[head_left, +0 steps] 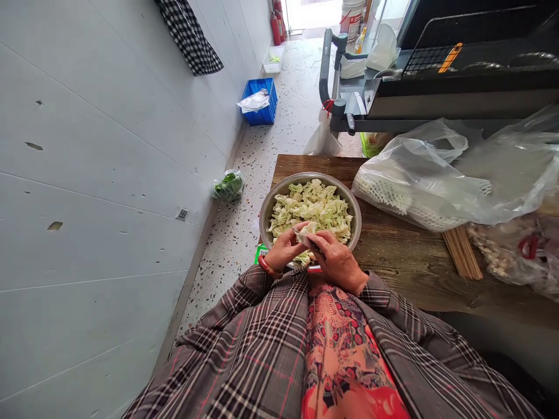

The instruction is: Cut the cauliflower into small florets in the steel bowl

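Note:
A round metal bowl (355,233) full of pale cauliflower florets (312,203) rests on the brown wooden table. Over its near side, my left hand (283,250), with a reddish bangle at the wrist, pinches a small cauliflower piece (309,228). My right hand (338,261) is closed around a dark, thin tool (315,247), seemingly a small knife, whose blade lies against the piece. The two hands nearly touch. Part of the tool is hidden by my right fingers.
On the wooden table (393,262), to the right, lie clear plastic bags (419,174) with netted contents and wooden sticks (462,253). Behind stands a metal cart (358,125). On the floor at left are a bag of greens (228,186) and a blue crate (262,113), beside the wall.

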Available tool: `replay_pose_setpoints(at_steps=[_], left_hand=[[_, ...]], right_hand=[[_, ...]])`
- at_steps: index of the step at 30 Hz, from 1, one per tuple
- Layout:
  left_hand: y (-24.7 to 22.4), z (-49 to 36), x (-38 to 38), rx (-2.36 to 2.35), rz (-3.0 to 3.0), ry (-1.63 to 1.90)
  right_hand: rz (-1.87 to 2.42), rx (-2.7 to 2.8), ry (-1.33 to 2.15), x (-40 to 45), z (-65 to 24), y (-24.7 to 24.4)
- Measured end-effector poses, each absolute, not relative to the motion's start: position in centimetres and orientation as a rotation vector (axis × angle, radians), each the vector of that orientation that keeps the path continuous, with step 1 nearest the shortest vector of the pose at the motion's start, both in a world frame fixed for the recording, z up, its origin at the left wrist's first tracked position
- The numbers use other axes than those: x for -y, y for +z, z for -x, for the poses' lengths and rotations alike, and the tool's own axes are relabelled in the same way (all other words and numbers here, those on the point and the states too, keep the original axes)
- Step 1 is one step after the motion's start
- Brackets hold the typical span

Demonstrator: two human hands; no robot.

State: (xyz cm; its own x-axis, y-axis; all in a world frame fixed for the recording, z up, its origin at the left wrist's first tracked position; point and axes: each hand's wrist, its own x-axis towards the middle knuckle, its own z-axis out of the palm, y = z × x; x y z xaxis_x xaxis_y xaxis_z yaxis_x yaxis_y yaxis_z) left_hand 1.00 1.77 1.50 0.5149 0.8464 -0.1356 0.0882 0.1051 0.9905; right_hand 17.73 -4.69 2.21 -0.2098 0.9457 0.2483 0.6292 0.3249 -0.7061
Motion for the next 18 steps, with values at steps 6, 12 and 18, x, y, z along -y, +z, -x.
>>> replay_pose_setpoints(at_steps=[6, 12, 18], left_hand=[[0.1, -0.9, -1.0, -0.908, -1.187, 0.682], [-1.3, -1.6, -0.2, -1.006, -1.069, 0.720], [-0.7, -2.4, -0.2, -1.032, -0.947, 0.759]], right_hand=[[1.402, 2.057, 0.573, 5.0, -17.6, 2.0], [1.384, 2.177, 0.615, 5.2, -17.3, 1.1], [1.396, 1.942, 0.611, 5.0, -16.8, 0.4]])
